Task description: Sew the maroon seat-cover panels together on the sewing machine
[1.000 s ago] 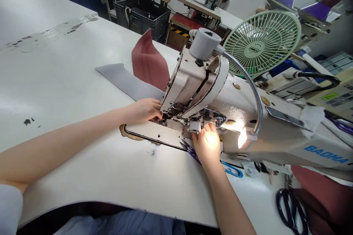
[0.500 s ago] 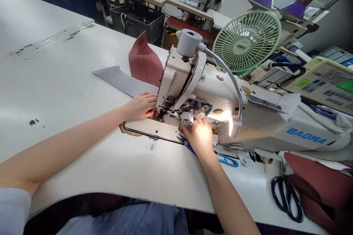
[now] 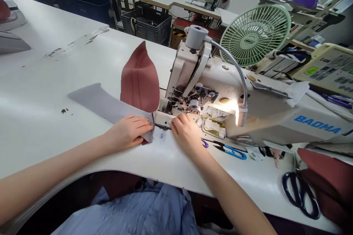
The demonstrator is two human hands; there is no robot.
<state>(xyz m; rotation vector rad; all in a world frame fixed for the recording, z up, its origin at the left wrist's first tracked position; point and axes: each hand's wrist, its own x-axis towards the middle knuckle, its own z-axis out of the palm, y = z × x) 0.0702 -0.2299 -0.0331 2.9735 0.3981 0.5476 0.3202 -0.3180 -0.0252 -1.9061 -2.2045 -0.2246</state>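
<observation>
While both forearms lie across the white table (image 3: 55,55), the left hand (image 3: 129,132) rests palm down on the near end of the grey fabric strip (image 3: 96,102). Its grip is apart: the fingers are flat and slightly spread, pressing rather than pinching. The strip runs from under that hand back and to the left across the table. A red-brown piece (image 3: 139,79) joined to it stands up in a curved fold just behind the hand, beside the head of the sewing machine (image 3: 248,106).

The strip's near end sits at the left edge of the needle plate (image 3: 162,119), just short of the needle area. The right hand (image 3: 186,134) lies on the plate's near side with its fingertips pointing at the strip's end, close to the left hand but not touching it. Whether its grip is closed on anything cannot be told, as the fingertips are bunched and partly hidden.

Surroundings:
- The lamp (image 3: 239,115) on a flexible neck is lit above the machine bed.
- Blue-handled snips (image 3: 234,151) lie just to the right of the right wrist.
- Dark scissors (image 3: 300,194) lie at the far right of the table.
- A green fan (image 3: 255,35) stands behind the machine.
</observation>
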